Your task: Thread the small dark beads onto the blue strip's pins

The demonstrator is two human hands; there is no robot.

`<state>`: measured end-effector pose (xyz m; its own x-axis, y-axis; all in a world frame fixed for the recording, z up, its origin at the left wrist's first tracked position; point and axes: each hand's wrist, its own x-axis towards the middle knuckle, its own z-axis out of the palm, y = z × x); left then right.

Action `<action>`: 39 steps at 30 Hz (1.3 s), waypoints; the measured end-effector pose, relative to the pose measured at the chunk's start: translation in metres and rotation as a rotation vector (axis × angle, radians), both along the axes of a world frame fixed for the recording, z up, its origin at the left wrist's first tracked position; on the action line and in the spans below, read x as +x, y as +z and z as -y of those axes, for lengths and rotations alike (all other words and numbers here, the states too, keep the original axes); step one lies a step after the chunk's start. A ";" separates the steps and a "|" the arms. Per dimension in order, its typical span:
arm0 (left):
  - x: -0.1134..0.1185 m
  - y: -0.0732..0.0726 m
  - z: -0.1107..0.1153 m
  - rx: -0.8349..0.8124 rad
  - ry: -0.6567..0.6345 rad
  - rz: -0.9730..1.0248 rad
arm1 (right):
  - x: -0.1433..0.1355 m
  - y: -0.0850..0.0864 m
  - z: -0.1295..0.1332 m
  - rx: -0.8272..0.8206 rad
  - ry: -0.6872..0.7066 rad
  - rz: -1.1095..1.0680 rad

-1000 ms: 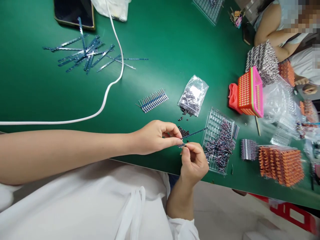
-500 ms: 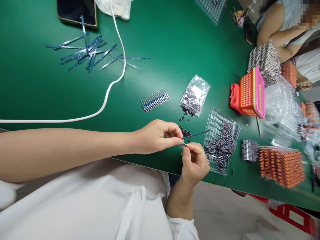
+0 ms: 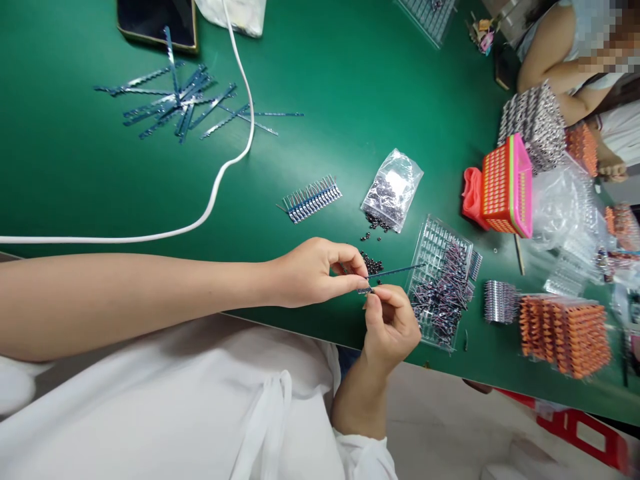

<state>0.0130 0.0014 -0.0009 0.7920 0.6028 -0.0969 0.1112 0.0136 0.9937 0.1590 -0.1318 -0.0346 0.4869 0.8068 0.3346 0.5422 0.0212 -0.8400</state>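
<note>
Tabletop, glossy green, runs beneath the left hand, above pale flooring.

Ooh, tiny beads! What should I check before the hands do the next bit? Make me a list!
1. Left hand holding the blue strip: ok, it's pinched.
2. Right hand holding a bead: cannot tell, too small to see.
3. Loose beads near the hands: ok, piled just beyond them.
4. Every bead inside the plastic bag: not ok, some lie on the table.
5. White cable off the scattered strips: not ok, it crosses some.
</note>
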 end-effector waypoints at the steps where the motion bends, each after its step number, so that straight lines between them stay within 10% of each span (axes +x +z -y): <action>1: 0.000 0.000 0.000 0.007 0.000 0.000 | 0.000 0.000 0.000 -0.002 0.001 0.001; 28: -0.001 0.000 0.002 -0.164 -0.126 -0.100 | 0.015 0.003 0.002 -0.182 0.283 -0.702; 39: 0.000 0.002 0.002 -0.172 -0.110 -0.108 | 0.013 0.004 0.003 -0.176 0.254 -0.659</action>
